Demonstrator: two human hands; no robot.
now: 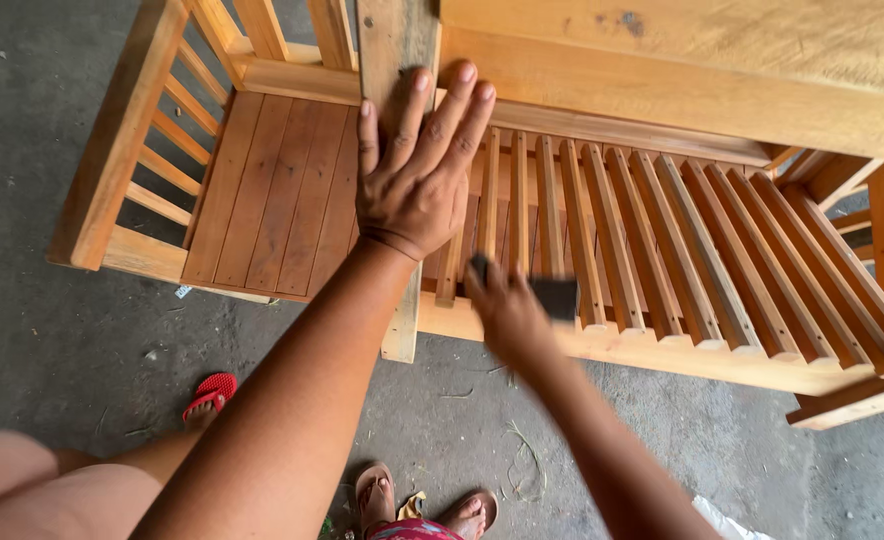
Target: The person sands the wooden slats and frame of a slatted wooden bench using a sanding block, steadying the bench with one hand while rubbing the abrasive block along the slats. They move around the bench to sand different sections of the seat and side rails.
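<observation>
Grey concrete floor (72, 350) beneath a stiff, heavy slatted wooden bench (662, 260): left hand (417, 170), fingers spread, braces its upright post (397, 40); right hand (507, 310) pinches a small, light dark sanding block (554, 297) against the slats.

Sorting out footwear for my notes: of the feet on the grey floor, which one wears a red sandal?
The foot at far left, beside the bare knee, wears the red sandal; the two feet at bottom centre wear brown ones.

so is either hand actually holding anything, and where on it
The right hand grips a small dark pad by its left end; the left hand just lies flat on the wooden post.
</observation>
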